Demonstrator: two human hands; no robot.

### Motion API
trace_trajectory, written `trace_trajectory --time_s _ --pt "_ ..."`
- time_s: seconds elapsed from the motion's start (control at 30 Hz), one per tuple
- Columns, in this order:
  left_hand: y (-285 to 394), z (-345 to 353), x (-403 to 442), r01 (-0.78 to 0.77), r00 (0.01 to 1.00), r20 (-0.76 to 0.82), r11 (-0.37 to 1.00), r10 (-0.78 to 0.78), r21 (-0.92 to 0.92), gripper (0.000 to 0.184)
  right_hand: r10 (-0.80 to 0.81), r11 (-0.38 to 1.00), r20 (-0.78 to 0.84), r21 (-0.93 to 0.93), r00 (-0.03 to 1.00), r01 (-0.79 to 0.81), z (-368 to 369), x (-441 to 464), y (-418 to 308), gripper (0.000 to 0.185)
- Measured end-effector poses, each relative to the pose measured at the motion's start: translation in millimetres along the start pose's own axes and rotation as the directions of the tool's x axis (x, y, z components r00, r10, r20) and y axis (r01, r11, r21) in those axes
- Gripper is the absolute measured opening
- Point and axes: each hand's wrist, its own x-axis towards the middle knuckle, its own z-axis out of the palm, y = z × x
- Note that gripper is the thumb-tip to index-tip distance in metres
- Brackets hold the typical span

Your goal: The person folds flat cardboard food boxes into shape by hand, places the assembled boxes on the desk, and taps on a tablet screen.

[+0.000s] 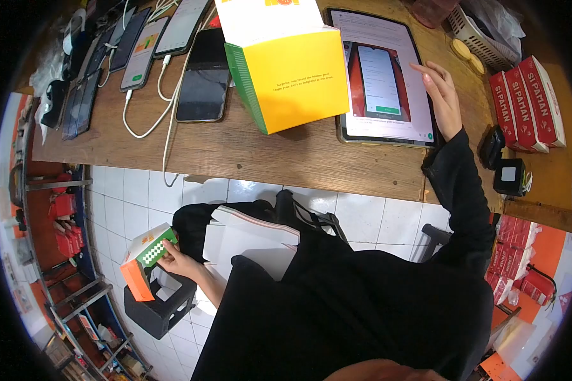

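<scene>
The left hand point(181, 263) grips a small green, white and orange cardboard box point(152, 253) at eight o'clock, its green face white-diamonded. At two o'clock, the right hand point(443, 95), fingers loosely spread, lies over a black-framed rectangular tablet point(422, 120).

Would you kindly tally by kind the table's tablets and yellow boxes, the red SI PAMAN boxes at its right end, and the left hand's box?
Tablet: 1
Yellow box: 1
Red SI PAMAN boxes: 3
Green-orange box in left hand: 1
Total: 6
</scene>
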Motion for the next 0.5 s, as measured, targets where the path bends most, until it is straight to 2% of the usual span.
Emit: trace_trajectory --time_s 0.5 --pt "-6.8 -5.1 2.1 -0.002 0.996 -0.088 0.996 0.009 0.084 0.03 -0.024 1.0 -0.003 -0.005 1.0 0.024 0.1 -0.3 -0.9 0.035"
